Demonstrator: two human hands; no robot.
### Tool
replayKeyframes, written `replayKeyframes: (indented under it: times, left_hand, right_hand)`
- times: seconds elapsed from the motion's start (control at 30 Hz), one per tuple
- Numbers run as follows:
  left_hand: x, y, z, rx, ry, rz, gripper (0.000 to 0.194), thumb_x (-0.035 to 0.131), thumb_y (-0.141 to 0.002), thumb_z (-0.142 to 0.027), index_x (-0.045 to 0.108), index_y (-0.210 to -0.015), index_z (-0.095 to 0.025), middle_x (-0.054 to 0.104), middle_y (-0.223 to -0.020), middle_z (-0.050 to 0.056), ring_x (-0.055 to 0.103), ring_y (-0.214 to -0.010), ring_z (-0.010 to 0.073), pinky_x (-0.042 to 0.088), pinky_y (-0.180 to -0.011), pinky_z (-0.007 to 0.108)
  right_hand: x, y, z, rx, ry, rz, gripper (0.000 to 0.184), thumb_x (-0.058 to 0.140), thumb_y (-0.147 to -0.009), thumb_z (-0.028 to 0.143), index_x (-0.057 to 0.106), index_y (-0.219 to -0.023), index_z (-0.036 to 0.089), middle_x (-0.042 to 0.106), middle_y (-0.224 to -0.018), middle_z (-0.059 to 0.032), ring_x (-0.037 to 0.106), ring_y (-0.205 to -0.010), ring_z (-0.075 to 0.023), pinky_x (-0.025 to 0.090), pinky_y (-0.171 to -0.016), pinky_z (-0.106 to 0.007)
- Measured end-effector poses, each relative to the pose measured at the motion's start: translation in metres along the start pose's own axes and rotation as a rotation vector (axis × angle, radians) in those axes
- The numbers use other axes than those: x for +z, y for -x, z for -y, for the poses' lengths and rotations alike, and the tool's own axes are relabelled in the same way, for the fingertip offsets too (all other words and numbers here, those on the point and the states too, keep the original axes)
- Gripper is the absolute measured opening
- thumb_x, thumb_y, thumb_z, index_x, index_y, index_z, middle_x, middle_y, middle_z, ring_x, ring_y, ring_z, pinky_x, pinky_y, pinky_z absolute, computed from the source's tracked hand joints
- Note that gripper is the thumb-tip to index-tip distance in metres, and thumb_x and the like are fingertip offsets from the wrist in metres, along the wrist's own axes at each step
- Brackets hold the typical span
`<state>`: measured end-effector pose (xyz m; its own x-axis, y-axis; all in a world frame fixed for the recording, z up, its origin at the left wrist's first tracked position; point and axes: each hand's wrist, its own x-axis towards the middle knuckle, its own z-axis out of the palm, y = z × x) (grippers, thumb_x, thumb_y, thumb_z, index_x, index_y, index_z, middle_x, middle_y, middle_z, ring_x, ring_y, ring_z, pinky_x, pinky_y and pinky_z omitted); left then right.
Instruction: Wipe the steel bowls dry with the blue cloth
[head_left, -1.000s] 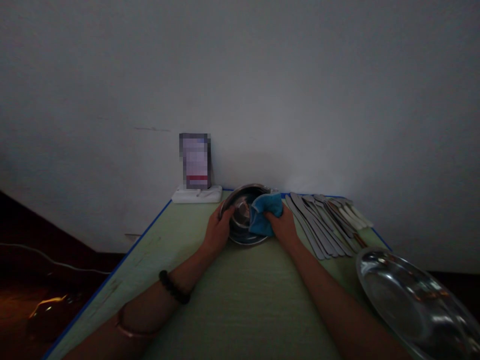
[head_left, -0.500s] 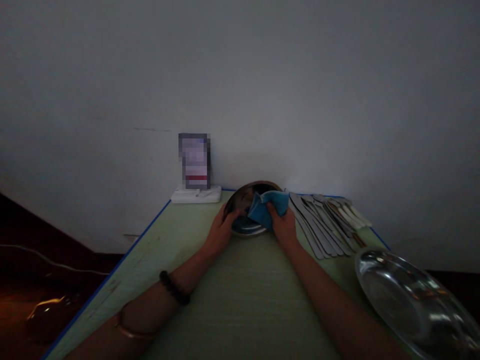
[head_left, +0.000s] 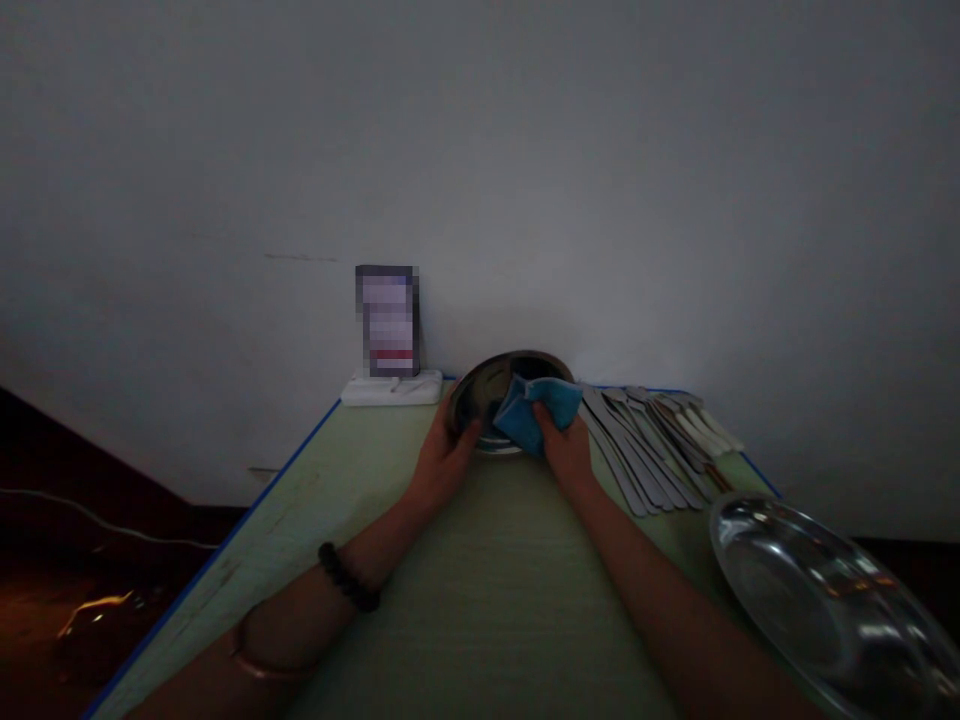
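Note:
A round, shiny metal plate is tilted up toward me near the far edge of the table. My left hand grips its left rim, with the thumb over the inner face. In my right hand is a folded blue cloth, pinched under the thumb and lying against the right part of the plate. The cloth covers part of the plate's inside, and the fingers of my right hand are mostly hidden behind it.
Right of the plate lies a row of metal utensils, some with white handles. A large metal basin stands at the right edge. On the back left, a blurred-out device stands on a white base by the wall.
The plate has risen slightly and its far rim sits higher against the wall. My right hand keeps the cloth at nearly the same place on it.

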<state>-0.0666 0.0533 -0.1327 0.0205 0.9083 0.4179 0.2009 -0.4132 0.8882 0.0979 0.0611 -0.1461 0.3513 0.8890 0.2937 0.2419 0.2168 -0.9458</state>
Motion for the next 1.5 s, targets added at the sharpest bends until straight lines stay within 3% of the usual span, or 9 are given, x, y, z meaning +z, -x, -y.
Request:
replayKeyframes:
  times: [0.1,0.2,0.47,0.67,0.83,1.03,1.27,1.37,1.5]
  left_hand:
    - [-0.001,-0.0005,-0.0037,-0.036,-0.012,-0.023,0.061,0.052,-0.08,-0.031,0.031,-0.135,-0.013,0.047,-0.133,0.011,0.041,-0.124,0.0217,0.031,-0.105,0.037]
    - [-0.0025,-0.0014,-0.0053,-0.063,-0.04,-0.057,0.055,0.045,-0.084,-0.032,0.034,-0.134,-0.014,0.047,-0.134,0.011,0.04,-0.125,0.0215,0.029,-0.106,0.039]
    - [0.0019,0.0017,0.0007,0.112,0.031,0.096,0.055,0.052,-0.082,-0.03,0.034,-0.132,-0.019,0.045,-0.135,0.008,0.038,-0.126,0.0193,0.024,-0.108,0.037]
    - [-0.0003,0.0021,-0.0046,-0.108,0.094,0.019,0.045,0.051,-0.08,-0.037,0.05,-0.12,-0.018,0.059,-0.12,0.006,0.05,-0.114,0.0236,0.035,-0.101,0.04]
    - [-0.0008,0.0017,-0.0072,-0.258,0.06,-0.017,0.047,0.046,-0.081,-0.047,0.058,-0.111,-0.013,0.064,-0.11,0.009,0.055,-0.107,0.0272,0.04,-0.094,0.042]
    - [0.0028,0.0034,-0.0079,-0.181,0.167,0.048,0.053,0.047,-0.082,-0.046,0.046,-0.127,-0.019,0.054,-0.128,0.007,0.048,-0.119,0.0235,0.036,-0.101,0.036]
    - [-0.0038,-0.0002,-0.0032,-0.14,0.18,0.009,0.048,0.043,-0.084,-0.044,0.05,-0.122,-0.015,0.056,-0.125,0.007,0.046,-0.119,0.0238,0.031,-0.104,0.04]
    - [-0.0029,0.0024,-0.0041,-0.194,0.109,0.047,0.051,0.041,-0.084,-0.048,0.05,-0.121,-0.015,0.057,-0.122,0.009,0.048,-0.117,0.025,0.033,-0.102,0.041]
    - [0.0005,0.0068,-0.0052,-0.089,0.047,0.058,0.052,0.036,-0.087,-0.048,0.041,-0.129,-0.018,0.048,-0.132,0.008,0.039,-0.126,0.022,0.027,-0.106,0.037]
  right_hand:
    - [0.0001,-0.0022,-0.004,-0.009,-0.034,0.0,0.037,0.057,-0.071,0.046,0.066,-0.09,0.015,0.07,-0.087,-0.0072,0.062,-0.085,-0.0227,0.045,-0.079,-0.036]
    - [-0.0001,-0.0032,-0.0059,0.004,-0.055,0.01,0.036,0.06,-0.069,0.045,0.066,-0.089,0.015,0.069,-0.086,-0.0067,0.062,-0.083,-0.0225,0.045,-0.079,-0.037]
    - [-0.002,-0.0012,-0.0012,0.118,-0.071,-0.016,0.039,0.055,-0.071,0.052,0.065,-0.073,0.014,0.064,-0.063,-0.0032,0.059,-0.063,-0.0197,0.044,-0.057,-0.03]
    - [0.0007,-0.0036,-0.0076,0.092,-0.11,0.004,0.033,0.062,-0.066,0.042,0.066,-0.085,0.015,0.068,-0.078,-0.0029,0.061,-0.071,-0.0185,0.046,-0.066,-0.029]
    - [-0.0001,-0.0038,-0.0082,0.105,-0.09,0.011,0.034,0.061,-0.066,0.043,0.066,-0.083,0.015,0.068,-0.075,-0.0034,0.06,-0.068,-0.019,0.045,-0.062,-0.029]
    - [-0.0004,-0.0024,-0.0037,0.104,-0.042,0.007,0.033,0.058,-0.068,0.047,0.064,-0.074,0.015,0.064,-0.065,-0.0019,0.057,-0.064,-0.0181,0.043,-0.06,-0.028]
    - [-0.0005,-0.0056,-0.0091,0.121,-0.032,0.01,0.017,0.061,-0.061,0.031,0.061,-0.067,0.015,0.057,-0.057,0.002,0.051,-0.055,-0.0145,0.041,-0.054,-0.026]
    - [-0.0015,-0.0047,-0.0061,0.127,-0.037,0.001,0.024,0.06,-0.065,0.039,0.061,-0.069,0.015,0.058,-0.06,0.0009,0.051,-0.056,-0.0143,0.041,-0.054,-0.026]
    - [-0.0015,-0.0032,-0.0018,0.134,-0.03,0.005,0.036,0.055,-0.07,0.05,0.063,-0.074,0.015,0.06,-0.06,-0.0012,0.053,-0.056,-0.0155,0.04,-0.052,-0.026]
